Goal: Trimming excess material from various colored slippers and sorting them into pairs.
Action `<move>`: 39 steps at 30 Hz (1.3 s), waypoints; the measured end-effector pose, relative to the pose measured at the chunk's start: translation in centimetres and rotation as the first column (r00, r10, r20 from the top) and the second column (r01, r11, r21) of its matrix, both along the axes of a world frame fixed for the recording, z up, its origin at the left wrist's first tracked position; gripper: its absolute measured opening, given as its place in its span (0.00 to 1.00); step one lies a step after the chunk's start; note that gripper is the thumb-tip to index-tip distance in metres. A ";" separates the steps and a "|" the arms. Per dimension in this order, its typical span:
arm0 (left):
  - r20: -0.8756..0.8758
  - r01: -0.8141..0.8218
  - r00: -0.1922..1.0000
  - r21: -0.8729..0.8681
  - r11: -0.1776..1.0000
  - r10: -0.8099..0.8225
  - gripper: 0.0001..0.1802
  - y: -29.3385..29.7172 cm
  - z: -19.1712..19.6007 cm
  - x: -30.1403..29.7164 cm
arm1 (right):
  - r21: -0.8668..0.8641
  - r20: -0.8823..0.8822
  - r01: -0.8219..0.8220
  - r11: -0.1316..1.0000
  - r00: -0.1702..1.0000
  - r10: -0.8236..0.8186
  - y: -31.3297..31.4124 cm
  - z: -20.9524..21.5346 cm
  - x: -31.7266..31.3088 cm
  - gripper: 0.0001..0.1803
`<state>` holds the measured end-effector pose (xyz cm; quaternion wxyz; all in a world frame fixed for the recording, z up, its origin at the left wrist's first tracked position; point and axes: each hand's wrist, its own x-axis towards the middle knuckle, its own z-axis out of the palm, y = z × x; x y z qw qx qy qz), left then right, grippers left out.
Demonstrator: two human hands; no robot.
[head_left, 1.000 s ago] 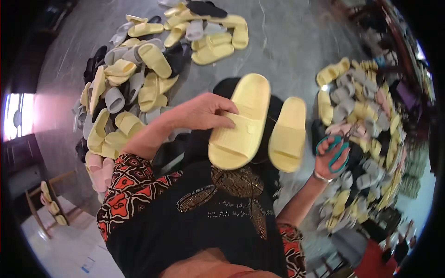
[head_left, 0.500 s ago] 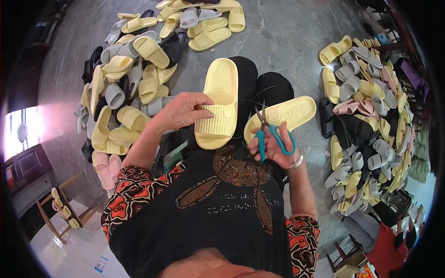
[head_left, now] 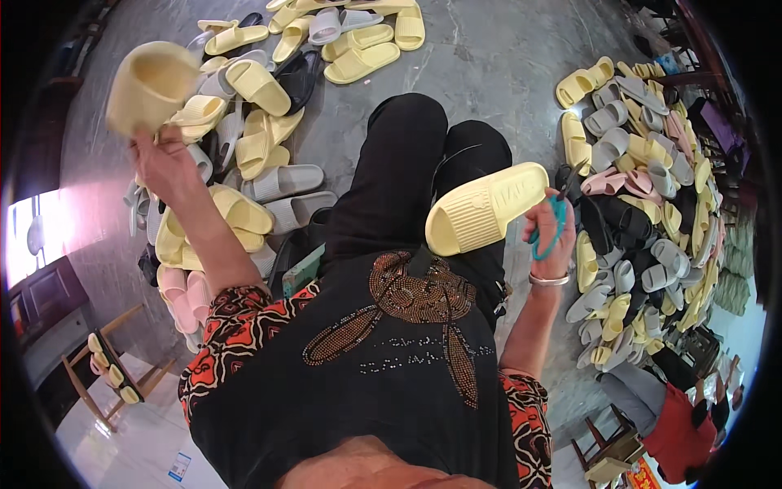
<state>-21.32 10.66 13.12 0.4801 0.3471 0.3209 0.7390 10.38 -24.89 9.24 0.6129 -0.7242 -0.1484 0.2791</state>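
My left hand is raised at the upper left and grips a pale yellow slide slipper, blurred by motion, above the left pile. A second yellow slipper lies slantwise across my black-trousered lap, its ribbed strap facing up. Beside its heel end is my right hand, closed around teal-handled scissors whose dark blades point up and away. Whether my right fingers also pinch the slipper's heel cannot be made out. A thin thread shows over my right knee.
Yellow, grey, black and pink slippers lie heaped on my left. Another large heap lies on my right. More slippers rest on the grey floor ahead. A person in red and a wooden stool are at the lower right.
My left hand has carried one yellow slipper from my lap to the upper left. My right hand with the scissors has moved right, to the other slipper's heel end.
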 end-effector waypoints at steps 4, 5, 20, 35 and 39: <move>-0.194 -0.133 0.974 -0.066 0.989 0.118 0.06 0.4 -0.3 0.5 | -0.238 0.426 0.010 0.971 0.900 0.095 -0.7 -1.8 -1.5 0.20; -0.192 -0.127 0.975 -0.068 0.990 0.112 0.06 0.1 -1.2 1.0 | -0.240 0.428 0.016 0.971 0.899 0.091 -0.9 -1.9 -2.1 0.20; -0.821 0.873 0.031 -0.256 0.416 -0.570 0.08 -8.2 -4.3 8.9 | 0.682 -0.723 0.622 0.385 0.650 0.233 -6.9 1.6 8.4 0.08; -0.993 0.648 -0.119 -0.078 0.758 0.000 0.53 -15.0 -7.1 8.6 | 0.193 -0.021 -0.379 0.905 0.920 0.390 0.9 3.3 4.1 0.29; -0.961 0.658 -0.238 -0.266 0.705 -0.140 0.61 -14.6 -9.1 7.6 | -0.169 -0.105 -0.613 0.772 0.790 0.604 2.0 4.2 5.2 0.34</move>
